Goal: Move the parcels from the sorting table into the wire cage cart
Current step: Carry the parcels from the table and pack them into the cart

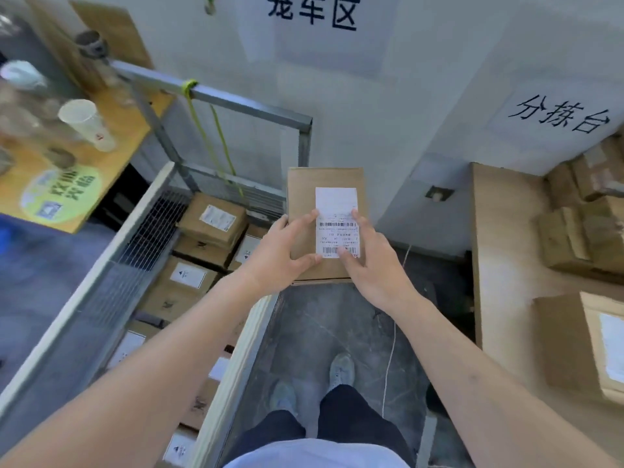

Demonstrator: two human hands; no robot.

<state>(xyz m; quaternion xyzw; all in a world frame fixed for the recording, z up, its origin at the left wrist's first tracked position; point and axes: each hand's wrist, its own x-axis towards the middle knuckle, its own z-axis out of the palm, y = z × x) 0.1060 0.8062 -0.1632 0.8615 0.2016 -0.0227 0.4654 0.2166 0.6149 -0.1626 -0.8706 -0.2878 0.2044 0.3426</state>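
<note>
You grip the parcel (pixel 325 211) in both hands, left hand (pixel 283 251) and right hand (pixel 369 261), its long axis pointing away from you, with the wire cage cart (pixel 148 228) down to your left, nearer your left arm.

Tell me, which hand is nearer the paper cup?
Left. The left hand grips the held parcel's left edge, on the cup's side; the right hand grips its right side, farther away.
</note>
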